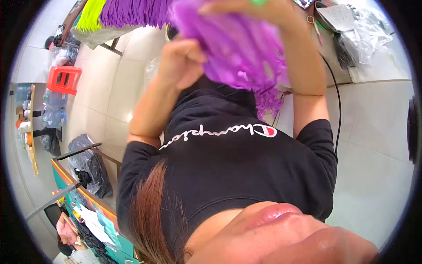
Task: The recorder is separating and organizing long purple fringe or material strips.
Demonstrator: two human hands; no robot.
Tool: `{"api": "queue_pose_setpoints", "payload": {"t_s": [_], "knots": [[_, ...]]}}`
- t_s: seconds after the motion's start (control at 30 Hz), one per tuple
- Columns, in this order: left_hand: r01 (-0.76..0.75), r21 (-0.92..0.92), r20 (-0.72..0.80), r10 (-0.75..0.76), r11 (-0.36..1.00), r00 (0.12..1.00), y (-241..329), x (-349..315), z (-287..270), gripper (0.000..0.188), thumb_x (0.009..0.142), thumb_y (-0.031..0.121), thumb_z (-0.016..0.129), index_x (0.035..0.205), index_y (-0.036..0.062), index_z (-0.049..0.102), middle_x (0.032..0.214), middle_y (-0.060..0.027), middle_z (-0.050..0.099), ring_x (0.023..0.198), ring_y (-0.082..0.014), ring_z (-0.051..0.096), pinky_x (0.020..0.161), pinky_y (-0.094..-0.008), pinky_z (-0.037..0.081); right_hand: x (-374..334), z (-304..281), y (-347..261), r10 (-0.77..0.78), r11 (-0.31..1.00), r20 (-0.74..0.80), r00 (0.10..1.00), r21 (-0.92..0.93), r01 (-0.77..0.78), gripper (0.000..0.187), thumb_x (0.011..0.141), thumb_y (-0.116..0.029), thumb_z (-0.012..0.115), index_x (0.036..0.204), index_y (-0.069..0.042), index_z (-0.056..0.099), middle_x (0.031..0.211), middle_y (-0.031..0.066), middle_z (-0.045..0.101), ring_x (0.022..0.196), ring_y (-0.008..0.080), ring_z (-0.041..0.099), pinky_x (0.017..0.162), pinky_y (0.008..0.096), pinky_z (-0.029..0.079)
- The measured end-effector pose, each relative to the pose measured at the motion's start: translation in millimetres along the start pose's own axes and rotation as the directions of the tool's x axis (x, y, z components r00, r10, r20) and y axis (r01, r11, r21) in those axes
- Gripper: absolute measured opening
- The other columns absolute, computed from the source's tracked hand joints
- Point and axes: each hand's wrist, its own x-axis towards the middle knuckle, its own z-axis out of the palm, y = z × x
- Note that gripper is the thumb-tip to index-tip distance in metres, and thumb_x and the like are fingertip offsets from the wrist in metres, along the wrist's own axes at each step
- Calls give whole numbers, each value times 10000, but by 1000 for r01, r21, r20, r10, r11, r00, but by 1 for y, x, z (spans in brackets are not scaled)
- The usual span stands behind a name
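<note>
A bunched piece of sheer purple fabric (246,48), with thin fringe-like ends, hangs in front of my chest near the upper edge. My left hand (183,61) is closed at the fabric's left side, fingers curled in on its edge. Across the fabric's top reaches my right hand (259,13), smeared by motion and partly cut off by the picture's edge; its fingers seem to pinch the cloth. A small bright green thing (259,1) shows by that hand, too cropped to name. The fabric's lower fringe (269,103) dangles beside my black shirt.
Purple strips (132,12) and lime strips (91,15) drape over a table edge ahead. A red stool (63,80) stands left. Clear plastic bags (367,37) lie far right, near a black cable (336,97). Another person (66,231) sits by a green-topped table (61,178).
</note>
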Motion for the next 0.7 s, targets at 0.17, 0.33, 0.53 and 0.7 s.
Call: {"api": "queue_pose_setpoints", "payload": {"t_s": [0.17, 0.33, 0.53, 0.7], "knots": [[-59, 223, -400, 147, 973, 905, -49, -29, -31, 473, 779, 13, 611, 1234, -25, 489, 1112, -151, 603, 1006, -274, 602, 878, -382, 493, -26, 81, 63, -95, 891, 156, 983, 453, 15, 208, 781, -59, 731, 848, -27, 537, 977, 44, 627, 901, 101, 576, 774, 259, 455], [-5, 567, -574, 400, 824, 715, -55, -43, -55, 337, 901, 45, 585, 1227, -8, 515, 1169, -113, 589, 1072, -198, 568, 901, -346, 472, -54, 100, 77, 247, 610, -70, 967, 787, -99, 327, 807, -1, 693, 718, -74, 386, 978, 92, 646, 835, 86, 558, 729, 232, 459], [-120, 294, -505, 261, 948, 823, -41, -48, -44, 384, 852, -5, 575, 1231, -6, 512, 1135, -97, 592, 1032, -200, 581, 894, -337, 468, -69, 111, 62, 269, 848, -385, 883, 530, -28, 352, 851, 25, 651, 709, -67, 342, 942, 110, 675, 760, 72, 550, 663, 202, 451], [4, 531, -580, 360, 847, 731, -49, -41, -41, 352, 845, 114, 678, 1161, 0, 569, 1021, -69, 631, 928, -150, 602, 854, -299, 470, -72, 123, 47, 116, 928, -407, 906, 370, 47, 351, 852, 31, 643, 706, -65, 340, 902, 109, 678, 729, 65, 523, 643, 178, 434]]}}
